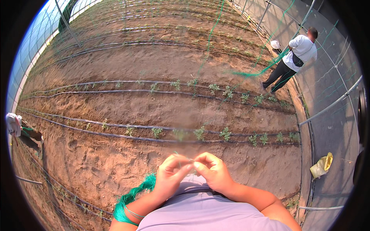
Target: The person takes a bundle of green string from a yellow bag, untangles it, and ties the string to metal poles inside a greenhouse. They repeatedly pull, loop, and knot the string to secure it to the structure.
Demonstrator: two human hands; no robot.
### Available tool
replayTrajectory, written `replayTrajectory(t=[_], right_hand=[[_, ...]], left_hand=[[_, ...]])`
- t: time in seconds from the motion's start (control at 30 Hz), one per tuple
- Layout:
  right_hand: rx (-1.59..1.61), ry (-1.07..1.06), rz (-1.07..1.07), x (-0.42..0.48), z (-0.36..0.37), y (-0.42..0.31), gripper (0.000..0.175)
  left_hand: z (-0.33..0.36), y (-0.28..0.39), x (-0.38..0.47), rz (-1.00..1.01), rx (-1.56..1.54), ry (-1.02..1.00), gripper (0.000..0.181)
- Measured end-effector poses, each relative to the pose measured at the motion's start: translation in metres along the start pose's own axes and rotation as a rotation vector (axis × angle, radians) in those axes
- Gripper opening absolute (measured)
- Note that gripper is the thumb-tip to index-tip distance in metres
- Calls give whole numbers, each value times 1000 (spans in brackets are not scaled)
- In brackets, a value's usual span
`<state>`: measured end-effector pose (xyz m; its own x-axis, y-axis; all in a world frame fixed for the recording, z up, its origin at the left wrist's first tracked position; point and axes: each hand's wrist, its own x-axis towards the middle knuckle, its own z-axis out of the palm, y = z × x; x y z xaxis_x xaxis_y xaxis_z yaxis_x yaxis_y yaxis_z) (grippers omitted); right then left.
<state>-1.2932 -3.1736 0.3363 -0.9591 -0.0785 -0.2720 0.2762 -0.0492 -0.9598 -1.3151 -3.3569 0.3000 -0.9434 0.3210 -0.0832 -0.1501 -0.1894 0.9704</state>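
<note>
My left hand (173, 174) and my right hand (213, 174) meet in front of my waist, thumbs and forefingers pinched together. A thin strand of green twine (175, 152) stands up from the fingers of my left hand. What lies between the fingertips is small and blurred, so the right hand's hold is unclear. Around my left forearm hangs a thick hank of green twine (134, 193), loops wound near the elbow and the loose bundle reaching towards the wrist.
Drip hoses (115, 133) and young plants (225, 134) cross the soil ahead. At upper right a person (302, 52) stands by hanging green twine (251, 74); another person (21, 130) bends at far left. A yellowish sack (320, 167) lies on the paved path (329, 115) beside metal poles (331, 101).
</note>
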Motion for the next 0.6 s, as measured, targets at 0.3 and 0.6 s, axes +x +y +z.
replayTrajectory(t=[0.3,0.6], right_hand=[[-512,74,-240,-1,-4,-7,17],[-64,-159,40,-1,-9,-2,22]], left_hand=[[2,-3,2,-13,-6,18,13],[-9,8,4,-85,-308,41,14]])
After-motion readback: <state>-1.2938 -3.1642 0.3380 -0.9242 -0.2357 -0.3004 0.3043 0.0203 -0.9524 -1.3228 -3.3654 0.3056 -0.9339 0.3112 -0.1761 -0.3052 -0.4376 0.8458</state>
